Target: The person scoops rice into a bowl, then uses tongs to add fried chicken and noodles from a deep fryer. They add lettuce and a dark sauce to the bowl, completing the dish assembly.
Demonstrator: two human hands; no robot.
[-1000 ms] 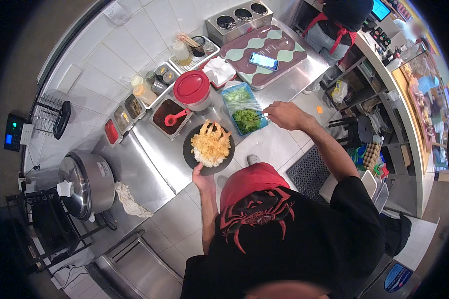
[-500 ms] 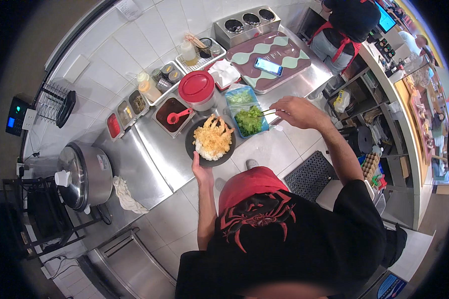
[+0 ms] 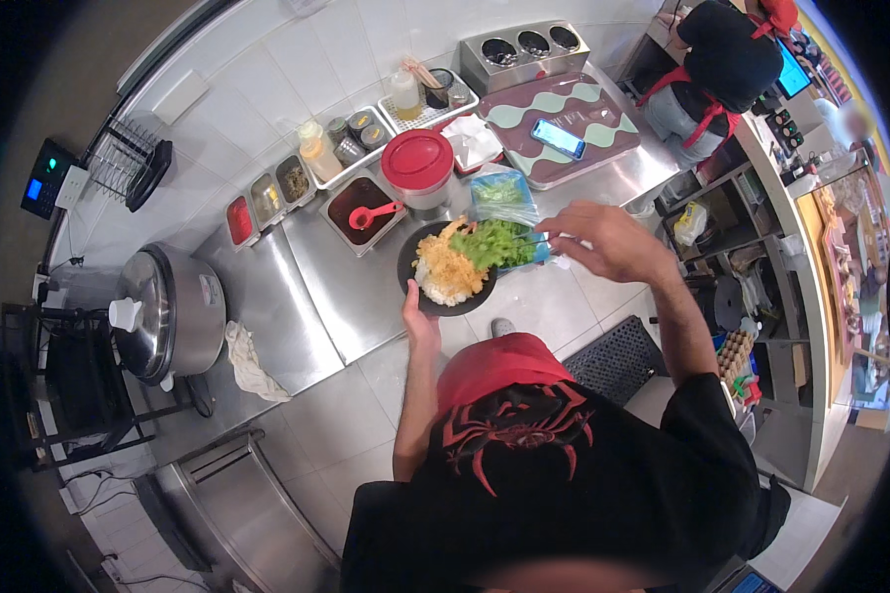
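Observation:
My left hand (image 3: 421,322) grips the near-left side of a dark round bowl (image 3: 405,261). White rice (image 3: 433,289) and golden fried food (image 3: 451,267) fill the bowl, with fried shrimp at its far side. Thin metal tongs (image 3: 540,238) are closed in the fingers of my right hand (image 3: 611,243). From their tips a clump of green lettuce (image 3: 492,244) hangs over the bowl's right side; whether it touches the fried food, I cannot tell. Just beyond stands a blue container (image 3: 541,254) with more lettuce, partly hidden by the clump, and a bag of pale shredded greens (image 3: 501,190).
Behind the bowl are a red-lidded tub (image 3: 417,158) and a pan of dark sauce (image 3: 344,205) with a red scoop (image 3: 368,214). A phone (image 3: 558,139) lies on a patterned tray (image 3: 603,153). A rice cooker (image 3: 190,306) stands left; another person (image 3: 727,59) works at the back right.
My right hand has lifted a lettuce clump out of the blue container and carried it left over the bowl. My left hand still holds the bowl. The whole view has shifted slightly.

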